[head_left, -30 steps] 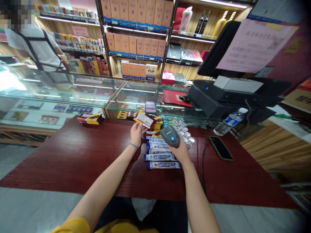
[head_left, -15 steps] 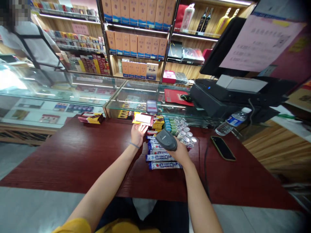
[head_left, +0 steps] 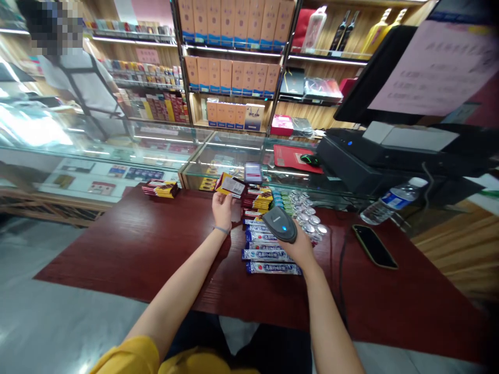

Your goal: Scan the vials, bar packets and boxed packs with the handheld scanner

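Observation:
My left hand point(head_left: 222, 210) pinches a flat yellow and dark red packet point(head_left: 231, 185), its pale barcode side turned up toward me. In my right hand point(head_left: 300, 246) is a dark grey barcode scanner point(head_left: 280, 223) with a small blue light lit on top; its head points toward the packet. Below the scanner lie several blue and white stick packs point(head_left: 273, 268) in a row. Just beyond them sits a stack of similar yellow and red packets point(head_left: 258, 198). Silver-topped small containers point(head_left: 310, 218) stand to the right of it, beside green and blue ones.
Another pile of yellow and red packets point(head_left: 160, 188) lies at the table's left. On the right are a phone point(head_left: 375, 246), a water bottle point(head_left: 393, 201) and a cable. A glass counter point(head_left: 218, 150) runs behind. A person point(head_left: 88, 83) stands at the back left.
The packet in my left hand has tilted, and its bright glare is gone, so the barcode shows. A blue light now glows on the scanner. The whole view has shifted slightly.

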A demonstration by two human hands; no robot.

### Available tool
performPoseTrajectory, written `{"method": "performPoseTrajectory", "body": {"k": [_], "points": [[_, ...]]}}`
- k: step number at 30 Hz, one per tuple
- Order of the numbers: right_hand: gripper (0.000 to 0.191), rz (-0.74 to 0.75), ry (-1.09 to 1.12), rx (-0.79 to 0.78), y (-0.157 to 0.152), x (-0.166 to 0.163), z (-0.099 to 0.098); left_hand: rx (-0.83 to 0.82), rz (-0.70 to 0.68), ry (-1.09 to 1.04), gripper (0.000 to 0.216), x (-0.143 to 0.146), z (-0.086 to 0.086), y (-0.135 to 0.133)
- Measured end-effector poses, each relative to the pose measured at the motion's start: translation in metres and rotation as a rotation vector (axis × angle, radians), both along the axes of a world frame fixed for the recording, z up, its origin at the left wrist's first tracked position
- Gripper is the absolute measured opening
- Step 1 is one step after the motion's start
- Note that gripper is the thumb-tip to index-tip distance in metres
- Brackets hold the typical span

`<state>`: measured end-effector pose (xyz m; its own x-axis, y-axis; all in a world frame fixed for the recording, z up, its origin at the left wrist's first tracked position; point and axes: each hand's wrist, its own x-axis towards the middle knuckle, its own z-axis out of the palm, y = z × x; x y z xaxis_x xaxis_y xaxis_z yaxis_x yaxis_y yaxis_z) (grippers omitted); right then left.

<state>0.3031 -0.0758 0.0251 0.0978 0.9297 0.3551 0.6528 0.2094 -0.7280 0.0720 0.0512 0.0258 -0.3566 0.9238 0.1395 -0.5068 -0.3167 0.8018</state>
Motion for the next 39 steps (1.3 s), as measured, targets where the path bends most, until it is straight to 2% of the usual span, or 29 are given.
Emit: {"method": "performPoseTrajectory", "body": {"k": [3,5,7,10,14,18,23,31,39], "points": [[0.049,-0.019,0.011,0.031,0.002,0.003,-0.004,0.114,0.191,0.243,0.022,-0.027,0.017,0.003],[0.051,-0.028,-0.001,0.026,0.002,0.003,-0.005,0.179,0.286,0.457,0.018,-0.056,0.024,0.0],[0.053,-0.055,-0.009,0.022,0.002,0.003,-0.005,0.256,0.326,0.722,0.013,-0.093,0.026,-0.008],[0.05,-0.069,-0.012,0.033,0.0,0.0,-0.005,0.378,0.321,1.146,0.017,-0.159,0.021,-0.025],[0.047,-0.098,0.018,0.08,-0.002,-0.004,-0.007,0.289,0.272,1.525,0.024,-0.246,0.008,-0.041],[0.048,-0.107,0.044,0.093,0.001,0.0,-0.011,0.113,0.298,1.819,0.024,-0.305,-0.004,-0.046],[0.053,-0.096,0.052,0.082,0.006,0.006,-0.017,0.003,0.244,1.977,0.025,-0.331,-0.01,-0.036],[0.053,-0.116,0.039,0.065,0.004,0.004,-0.015,0.028,0.111,1.897,0.024,-0.339,-0.014,-0.011],[0.064,-0.117,0.053,0.064,0.009,0.013,-0.024,0.062,0.119,1.845,0.031,-0.347,-0.024,-0.001]]}}
